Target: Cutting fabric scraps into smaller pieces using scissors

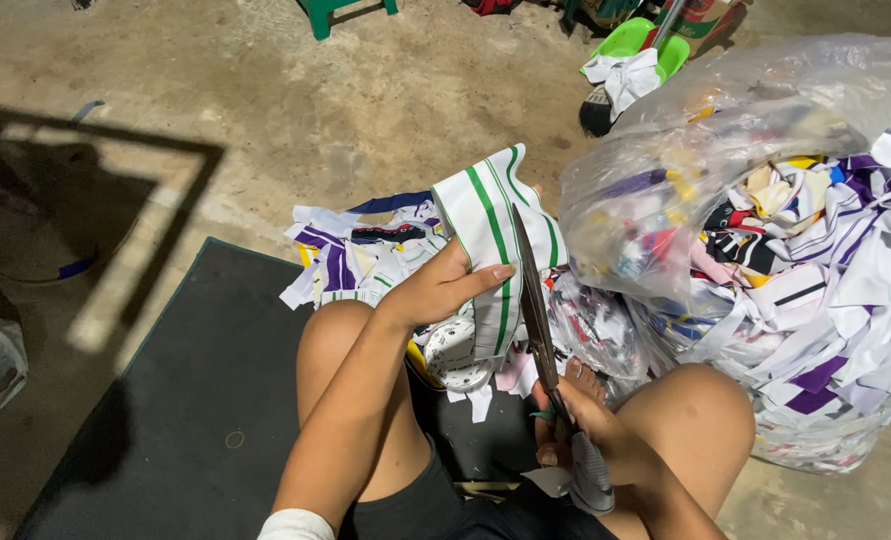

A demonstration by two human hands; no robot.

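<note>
Two hands busy: left hand point(436, 288) grips green-striped white cloth point(496, 230); right hand point(591, 440) clasps scissors point(538, 315), blades against cloth

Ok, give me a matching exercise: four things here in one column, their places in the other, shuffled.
Things:
1. striped cloth
2. scissors
3. clear bag of scraps
4. green dustpan

Places:
A. on the floor, top of view
B. in the right hand
C. beside the right knee
D. in the left hand

Pairs: 1-D, 2-B, 3-C, 4-A.
</note>
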